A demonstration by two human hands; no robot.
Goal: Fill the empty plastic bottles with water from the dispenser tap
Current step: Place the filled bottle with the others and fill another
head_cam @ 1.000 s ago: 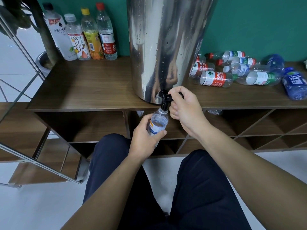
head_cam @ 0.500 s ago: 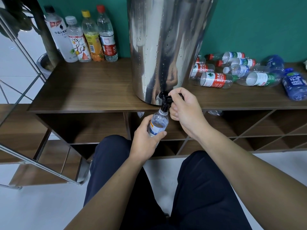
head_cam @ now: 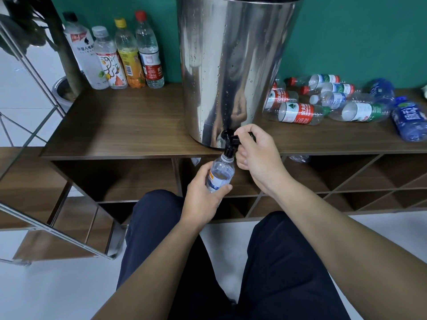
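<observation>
A tall steel water dispenser stands on the wooden shelf top, its black tap jutting over the front edge. My left hand grips a small clear plastic bottle with a yellow and blue label, its open mouth directly under the spout. My right hand grips the tap's black lever. Several empty bottles with red, green and blue labels lie on their sides to the right of the dispenser.
Several capped bottles stand upright at the back left against the green wall. Open shelf compartments lie under the top. A metal frame and a plant pot are at the left. My legs fill the foreground.
Both hands keep their holds on bottle and tap lever. The view has shifted only slightly.
</observation>
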